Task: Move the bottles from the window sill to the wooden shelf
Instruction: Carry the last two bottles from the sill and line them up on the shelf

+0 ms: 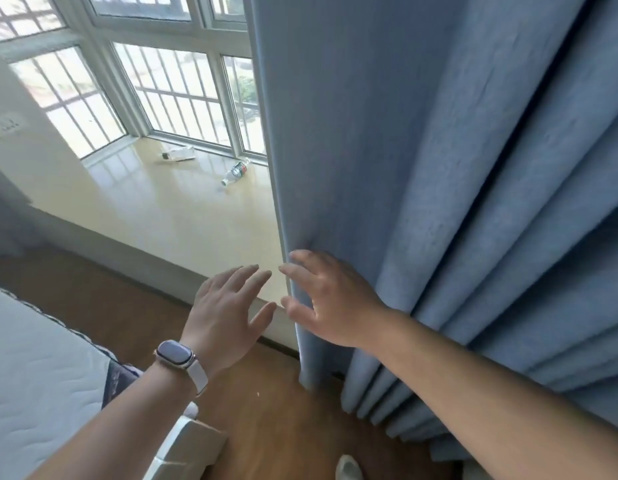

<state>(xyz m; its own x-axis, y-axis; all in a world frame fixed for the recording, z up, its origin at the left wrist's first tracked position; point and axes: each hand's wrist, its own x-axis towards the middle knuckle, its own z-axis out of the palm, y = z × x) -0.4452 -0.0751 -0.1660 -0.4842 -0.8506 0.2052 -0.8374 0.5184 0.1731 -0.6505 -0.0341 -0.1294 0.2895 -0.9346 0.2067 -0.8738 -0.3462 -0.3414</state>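
Observation:
A clear plastic bottle [235,171] with a white cap and a green-red label lies on its side on the cream window sill [155,216], close to the curtain's edge. My left hand [228,311], a watch on its wrist, hovers open over the sill's near edge and holds nothing. My right hand [326,299] is open with spread fingers, its fingertips resting against the edge of the blue curtain [422,188]. The curtain hides the right part of the sill. No wooden shelf is in view.
A flat white packet [178,153] lies on the sill near the window frame. A bed with a white mattress [34,382] stands at the lower left. Wooden floor [276,410] runs between bed and sill. A wall switch [6,126] sits at the left.

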